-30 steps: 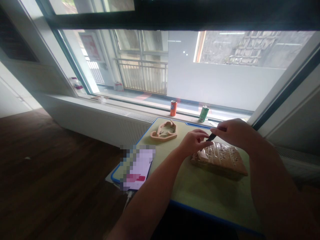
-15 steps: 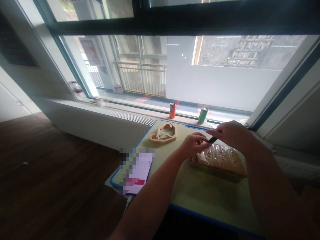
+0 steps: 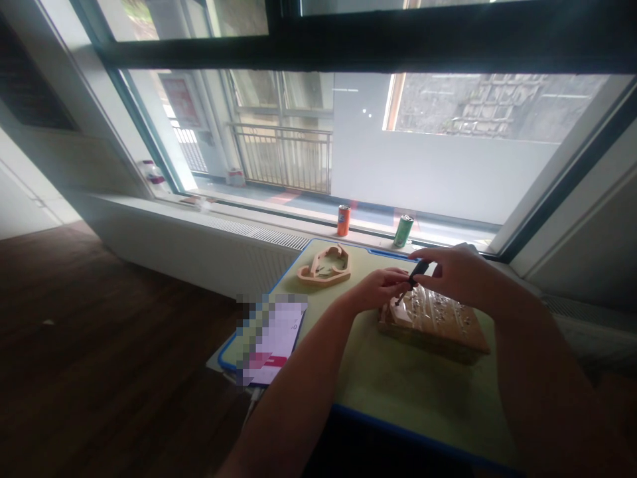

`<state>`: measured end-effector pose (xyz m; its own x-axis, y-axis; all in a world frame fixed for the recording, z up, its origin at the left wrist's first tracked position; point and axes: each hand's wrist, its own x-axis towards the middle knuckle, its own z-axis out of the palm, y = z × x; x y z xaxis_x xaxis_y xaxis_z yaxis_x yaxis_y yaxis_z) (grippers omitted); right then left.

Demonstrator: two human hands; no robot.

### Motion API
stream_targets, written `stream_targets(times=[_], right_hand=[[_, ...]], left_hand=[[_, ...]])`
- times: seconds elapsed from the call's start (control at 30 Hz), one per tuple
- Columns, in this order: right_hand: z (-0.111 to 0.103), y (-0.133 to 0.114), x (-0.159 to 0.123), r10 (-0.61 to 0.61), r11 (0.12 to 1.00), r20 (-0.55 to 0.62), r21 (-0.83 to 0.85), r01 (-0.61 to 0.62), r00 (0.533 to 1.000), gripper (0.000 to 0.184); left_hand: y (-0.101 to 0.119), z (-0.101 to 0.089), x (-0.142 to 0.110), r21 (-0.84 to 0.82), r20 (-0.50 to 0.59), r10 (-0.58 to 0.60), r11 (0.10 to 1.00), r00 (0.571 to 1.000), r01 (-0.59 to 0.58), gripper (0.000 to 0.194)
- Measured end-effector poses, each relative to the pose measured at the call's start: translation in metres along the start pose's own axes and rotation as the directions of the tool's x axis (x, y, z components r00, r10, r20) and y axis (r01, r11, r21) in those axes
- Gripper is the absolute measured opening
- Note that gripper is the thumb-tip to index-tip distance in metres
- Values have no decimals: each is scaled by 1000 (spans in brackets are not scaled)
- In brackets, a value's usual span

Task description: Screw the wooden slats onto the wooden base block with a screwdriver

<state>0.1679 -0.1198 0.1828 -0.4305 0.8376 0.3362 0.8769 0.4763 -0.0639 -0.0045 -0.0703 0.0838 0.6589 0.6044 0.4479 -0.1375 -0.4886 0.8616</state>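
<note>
- A white cable [image 3: 255, 398] runs from the lower end of a phone [image 3: 276, 335], its screen partly pixelated, on the left side of the green, blue-edged surface [image 3: 393, 392], lower centre of the frame.
- A brown block [image 3: 442, 325], its top dotted with small dark marks and glossy in places, rests on the surface, right of centre.
- Above the block's left end, the right hand [image 3: 448, 269] grips a dark-handled tool [image 3: 419, 271], tilted, its thin shaft reaching down to a pale patch.
- The left hand [image 3: 381, 289] holds its fingers narrow, closed around the tool's lower handle.
- A pale, curved wooden frame [image 3: 326, 275] lies at the surface's far left.
- Orange [image 3: 344, 221] and green [image 3: 403, 231] cans stand on the sill [image 3: 371, 240] before a large window [image 3: 423, 166].
</note>
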Motion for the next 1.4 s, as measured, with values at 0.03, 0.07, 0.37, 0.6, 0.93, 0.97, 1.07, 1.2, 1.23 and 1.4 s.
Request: stream_targets(times=[0.03, 0.07, 0.37, 0.6, 0.93, 0.97, 1.07, 1.2, 1.23, 1.4], right_hand=[[-2, 0, -1, -6, 1000, 20, 7, 6, 1000, 33], [-3, 0, -1, -8, 1000, 47, -2, 9, 999, 29], [10, -4, 9, 131, 940, -36, -313, -136, 991, 52], [-1, -3, 1, -32, 999, -7, -20, 32, 999, 27], [3, -8, 3, 87, 952, -23, -291, -90, 996, 57], [4, -9, 4, 90, 952, -20, -291, -92, 996, 58], [4, -7, 4, 115, 955, -13, -275, -114, 993, 60], [6, 0, 3, 105, 977, -25, -185, -108, 994, 52], [6, 0, 2, 88, 984, -46, -153, -94, 995, 48], [5, -3, 4, -43, 994, -67, -107, 36, 997, 32]], left_hand=[[2, 0, 0, -14, 11, -2, 1000, 1000, 2, 38], [3, 0, -1, -22, 18, -8, 1000, 1000, 8, 38], [-4, 4, -1, 15, -127, -101, 995, 987, 103, 42], [-1, -2, -1, -79, -31, -76, 994, 997, 73, 40], [1, 3, -1, -59, -162, -137, 990, 977, 129, 42], [0, 3, -1, -54, -158, -133, 991, 978, 125, 41], [-3, 1, 0, -66, -135, -110, 993, 985, 102, 42], [-7, -3, 0, -103, -116, -106, 990, 988, 94, 42], [-7, -3, 0, -106, -107, -110, 989, 988, 99, 42], [-2, -2, -2, -131, -48, -130, 984, 990, 123, 41]])
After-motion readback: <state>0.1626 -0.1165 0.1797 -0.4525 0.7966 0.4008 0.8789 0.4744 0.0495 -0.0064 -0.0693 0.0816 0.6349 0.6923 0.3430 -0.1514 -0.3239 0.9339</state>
